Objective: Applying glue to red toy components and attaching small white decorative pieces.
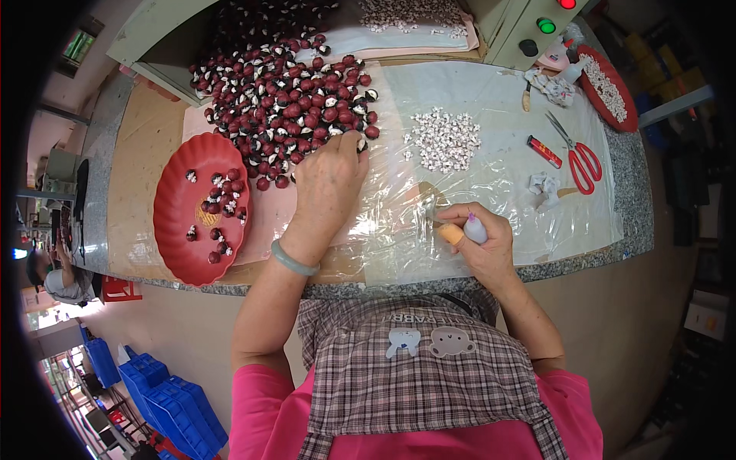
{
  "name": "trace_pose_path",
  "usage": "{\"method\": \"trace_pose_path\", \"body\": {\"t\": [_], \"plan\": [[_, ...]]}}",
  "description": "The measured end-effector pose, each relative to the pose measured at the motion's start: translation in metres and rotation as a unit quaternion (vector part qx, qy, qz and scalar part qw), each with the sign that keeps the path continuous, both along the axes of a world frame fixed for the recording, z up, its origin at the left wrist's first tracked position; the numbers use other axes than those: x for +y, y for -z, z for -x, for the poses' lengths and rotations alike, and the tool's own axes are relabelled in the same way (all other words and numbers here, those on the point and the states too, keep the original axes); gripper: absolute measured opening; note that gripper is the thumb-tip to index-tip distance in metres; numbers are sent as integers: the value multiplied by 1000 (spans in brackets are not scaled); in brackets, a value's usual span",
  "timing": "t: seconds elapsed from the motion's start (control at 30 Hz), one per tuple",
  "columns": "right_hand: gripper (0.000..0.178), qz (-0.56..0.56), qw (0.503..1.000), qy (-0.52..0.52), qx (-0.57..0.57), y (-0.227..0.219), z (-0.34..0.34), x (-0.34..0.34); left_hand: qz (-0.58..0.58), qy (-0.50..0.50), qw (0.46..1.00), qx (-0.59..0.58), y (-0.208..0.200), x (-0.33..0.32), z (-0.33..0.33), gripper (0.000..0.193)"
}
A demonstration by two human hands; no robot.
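My left hand [330,184] reaches to the near right edge of a heap of small dark red, black and white balls [291,107]. Its fingers are pinched together at a black-and-white ball [362,144], partly hidden by the fingertips. A small white squeeze bottle [474,228] with a purple tip is held in my right hand [487,245], low over the plastic-covered table. An orange cover [450,233] sits on that thumb. Something thin and shiny shows at the forefinger, too unclear to name. Beyond this hand lies a pile of small white pieces [443,140].
A red scalloped dish [169,230] at the left holds several balls with white pieces on them. On the right lie red-handled scissors [585,165], a red tube-shaped pack [544,152], crumpled tissue [543,188] and a red tray [630,115]. A box with lit buttons [529,34] stands behind.
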State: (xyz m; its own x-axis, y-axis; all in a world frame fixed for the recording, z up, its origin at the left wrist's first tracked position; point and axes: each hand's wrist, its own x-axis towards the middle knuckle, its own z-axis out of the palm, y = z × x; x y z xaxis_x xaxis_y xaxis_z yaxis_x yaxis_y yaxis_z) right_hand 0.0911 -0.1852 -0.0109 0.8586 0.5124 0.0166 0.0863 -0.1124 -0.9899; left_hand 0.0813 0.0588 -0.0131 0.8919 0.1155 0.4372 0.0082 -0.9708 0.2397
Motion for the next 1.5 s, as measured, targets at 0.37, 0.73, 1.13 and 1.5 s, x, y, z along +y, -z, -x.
{"method": "trace_pose_path", "body": {"t": [0.37,0.73,1.13,1.5], "plan": [[30,-147,972,-46,179,-1,-12,-5,879,108,453,104,0,-26,56,14],[34,-152,977,24,149,2,-13,-13,863,66,469,175,-15,-44,68,37],[43,-100,993,62,-5,-33,0,-8,839,80,513,164,-9,-48,69,35],[43,12,977,65,-204,-34,5,-6,840,104,505,172,-2,-45,72,28]]}}
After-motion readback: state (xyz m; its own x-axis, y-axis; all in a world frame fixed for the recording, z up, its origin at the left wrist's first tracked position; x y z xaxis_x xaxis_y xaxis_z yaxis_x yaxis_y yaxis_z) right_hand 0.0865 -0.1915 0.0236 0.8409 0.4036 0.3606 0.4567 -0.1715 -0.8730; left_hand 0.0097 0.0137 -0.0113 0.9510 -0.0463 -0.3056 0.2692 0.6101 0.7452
